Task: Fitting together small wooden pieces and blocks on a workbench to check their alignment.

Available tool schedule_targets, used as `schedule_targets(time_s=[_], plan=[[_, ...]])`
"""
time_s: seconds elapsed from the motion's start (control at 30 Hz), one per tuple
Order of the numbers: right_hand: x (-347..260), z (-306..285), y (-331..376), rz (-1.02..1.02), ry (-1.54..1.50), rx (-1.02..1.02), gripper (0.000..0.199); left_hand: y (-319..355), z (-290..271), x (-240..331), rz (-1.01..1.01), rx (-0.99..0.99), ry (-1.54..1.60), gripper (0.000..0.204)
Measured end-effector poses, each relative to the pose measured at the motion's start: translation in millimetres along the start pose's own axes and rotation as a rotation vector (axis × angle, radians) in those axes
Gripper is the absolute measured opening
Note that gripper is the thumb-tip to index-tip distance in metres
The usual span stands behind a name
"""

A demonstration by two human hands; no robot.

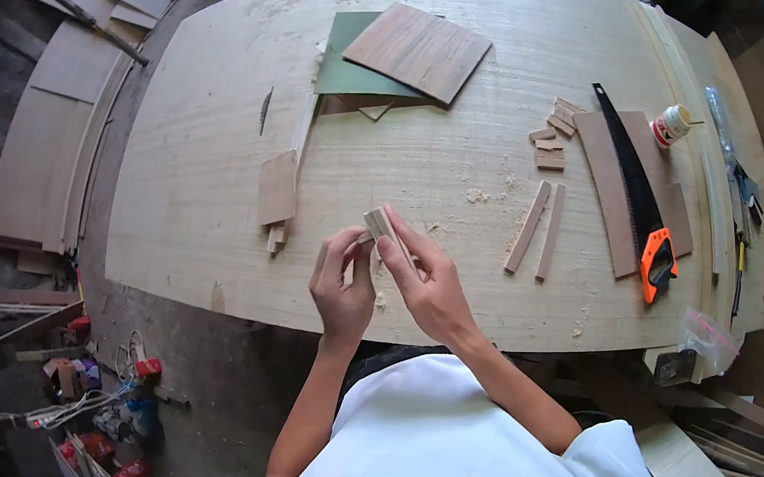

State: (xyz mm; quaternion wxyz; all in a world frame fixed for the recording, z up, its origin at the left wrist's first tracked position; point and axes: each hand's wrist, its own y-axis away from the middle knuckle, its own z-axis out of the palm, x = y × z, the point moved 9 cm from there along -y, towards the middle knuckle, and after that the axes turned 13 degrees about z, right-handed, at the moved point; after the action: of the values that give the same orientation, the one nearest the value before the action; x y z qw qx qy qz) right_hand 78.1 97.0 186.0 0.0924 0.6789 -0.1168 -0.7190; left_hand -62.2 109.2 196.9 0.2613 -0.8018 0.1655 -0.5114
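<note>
My right hand [438,297] grips a short stack of thin wooden strips [379,222] above the near edge of the workbench, thumb on one side and fingers on the other. Close against it, my left hand [341,287] has its fingers pinched together at the strips' left side. A small pale bit shows at those fingertips, too small to name. Just left of my hands lies a flat wooden piece [278,188] on top of narrow strips [277,238]. To the right, two slim wooden sticks [528,228] rest side by side on the bench.
A handsaw [640,189] with an orange handle lies over brown boards [600,173] at the right. Beside it stand a glue jar [670,125] and small wood blocks [549,155]. A wooden panel [419,50] overlaps a green sheet [338,64] at the back. Shavings [478,196] dot the workbench [204,161].
</note>
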Motion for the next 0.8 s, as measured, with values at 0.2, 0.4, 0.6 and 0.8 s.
schedule_targets(time_s=[0.2, 0.4, 0.6, 0.8], plan=[[11.2, -2.4, -12.3, 0.004, -0.016, -0.04, 0.051, -7.1, -0.8, 7.4, 0.031, -0.017, -0.004, 0.021], [8.1, -3.8, -14.9, -0.056, 0.019, -0.025, 0.051, -7.0, -1.1, 8.1, 0.032, 0.01, 0.05, 0.021], [-6.6, -4.6, -7.0, -0.063, -0.07, 0.005, 0.05, -10.4, -2.2, 10.7, 0.057, -0.005, 0.018, 0.022], [-12.2, -2.9, -9.4, -0.112, -0.001, 0.022, 0.049, -9.9, -2.1, 10.4, 0.057, -0.004, 0.013, 0.022]])
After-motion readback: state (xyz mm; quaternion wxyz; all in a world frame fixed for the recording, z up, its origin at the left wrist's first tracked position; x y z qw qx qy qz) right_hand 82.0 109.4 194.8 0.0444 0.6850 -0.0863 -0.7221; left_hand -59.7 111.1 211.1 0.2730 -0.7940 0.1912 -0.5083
